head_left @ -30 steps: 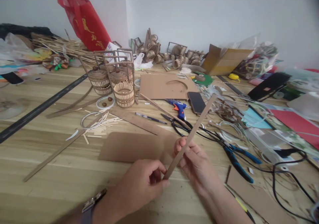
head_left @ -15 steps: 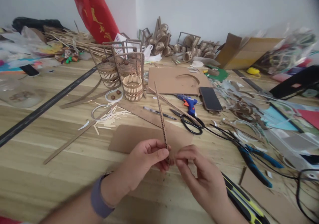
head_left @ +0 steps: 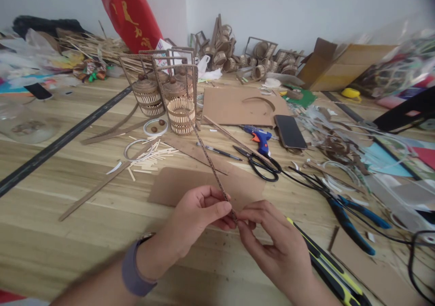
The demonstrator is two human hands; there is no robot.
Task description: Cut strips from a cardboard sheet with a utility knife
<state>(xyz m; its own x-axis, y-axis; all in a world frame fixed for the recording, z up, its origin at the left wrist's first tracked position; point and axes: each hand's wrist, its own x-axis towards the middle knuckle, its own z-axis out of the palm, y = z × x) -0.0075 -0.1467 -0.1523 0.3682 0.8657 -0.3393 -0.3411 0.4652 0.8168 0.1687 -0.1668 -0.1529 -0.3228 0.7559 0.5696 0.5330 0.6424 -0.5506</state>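
A single narrow strip of brown corrugated cardboard (head_left: pixel 215 171) slanted from upper left to lower right at the middle of the frame, seen edge-on, its fluted edge dark and pitted. The left hand (head_left: pixel 193 220) pinched it between thumb and fingers; the right hand (head_left: pixel 277 247) pinched its lower tip. One cardboard sheet (head_left: pixel 180 183) lay behind it on the wooden table (head_left: pixel 37 238).

From the centre rightward lay one pen (head_left: pixel 220 152), one pair of black scissors (head_left: pixel 255 162), one blue glue gun (head_left: pixel 261 139) and one smartphone (head_left: pixel 290 132). Left of centre were two white rings (head_left: pixel 125 152), one around two brown balls (head_left: pixel 161 122), near one open slatted basket (head_left: pixel 183 123). One utility knife (head_left: pixel 328 263) and one pair of blue-handled pliers (head_left: pixel 345 225) occupied the lower right.
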